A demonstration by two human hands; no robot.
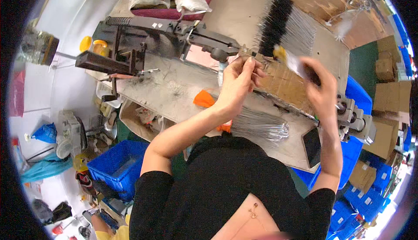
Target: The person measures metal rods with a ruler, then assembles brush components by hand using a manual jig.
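I saw the left hand (237, 81) pinched on a thin wire (244, 56) at the machine's tip. The right hand (320, 90), blurred, gripped a yellow-tipped piece (289, 59) beside the black bristle row (275, 22), just apart from the left.

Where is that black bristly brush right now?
In the head view the black brush sits at the top, right of centre, on a row of thin wires on the bench, just above the left hand and right hand.

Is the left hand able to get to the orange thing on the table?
Probably yes. The left hand is raised at the machine, and the orange piece lies just beside its wrist on the table, with nothing covering it on that side.
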